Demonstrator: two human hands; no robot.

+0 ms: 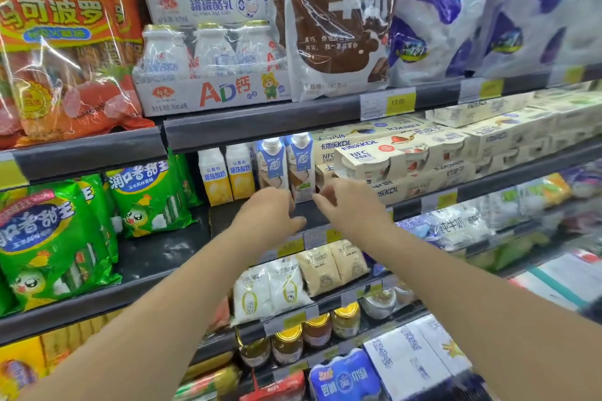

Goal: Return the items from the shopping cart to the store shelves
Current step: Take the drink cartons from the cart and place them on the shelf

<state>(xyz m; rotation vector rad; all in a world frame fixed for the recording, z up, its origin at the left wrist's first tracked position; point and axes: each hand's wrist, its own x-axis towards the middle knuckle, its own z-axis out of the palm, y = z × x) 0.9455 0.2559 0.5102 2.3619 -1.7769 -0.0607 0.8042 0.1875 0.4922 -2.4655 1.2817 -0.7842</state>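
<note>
Two blue-and-white coconut milk cartons stand side by side on the middle shelf [312, 213]. My hands flank the base of the right carton [300, 166], which stands upright on the shelf. My left hand [270, 210] is at its lower left side, thumb stretched out below, fingers loosely bent toward the carton. My right hand [345, 202] is at its lower right side with fingertips curled close to the edge. Neither hand wraps around the carton. The left carton [272, 161] stands just behind my left hand.
Yellow-and-white drink cartons [226, 176] stand left of the coconut cartons, cream yoghurt multipacks [404, 158] to the right. Green snack bags [55, 238] fill the left bay. Bagged milk, bottles and jars sit on other shelves. Price tags [387, 104] line the shelf edges.
</note>
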